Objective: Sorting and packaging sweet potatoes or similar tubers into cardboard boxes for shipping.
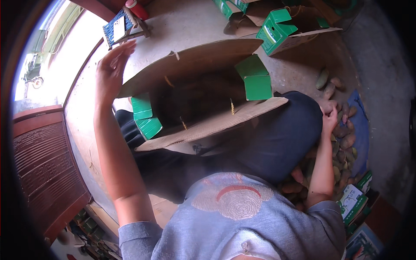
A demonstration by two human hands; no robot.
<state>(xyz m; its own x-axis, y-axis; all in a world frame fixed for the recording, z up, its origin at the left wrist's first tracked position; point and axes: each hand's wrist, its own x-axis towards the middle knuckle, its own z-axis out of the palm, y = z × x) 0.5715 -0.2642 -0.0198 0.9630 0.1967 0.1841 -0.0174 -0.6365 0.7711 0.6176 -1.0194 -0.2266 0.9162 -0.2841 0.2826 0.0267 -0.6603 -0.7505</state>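
A large cardboard box (216, 123) stands open in front of me between my legs. Green flaps fold out at both its ends, and twisted cord pieces poke through the walls; its inside is too dark to make out. My left hand (113, 71) is raised beside the box's far left corner, fingers stretched out and holding nothing. Beyond my right knee, my right hand (330, 113) is closed at the edge of a pile of oblong, mango-like fruits (348, 141), reddish and green. Whatever its curled fingers hold is hidden.
A green box (272, 34) and other cartons lie at the far right. A small woven stool (117, 26) carries a phone (119, 28) near a red container (138, 9). Blue sheeting (360, 130) edges the fruit pile. Brown carved panelling (45, 160) stands left.
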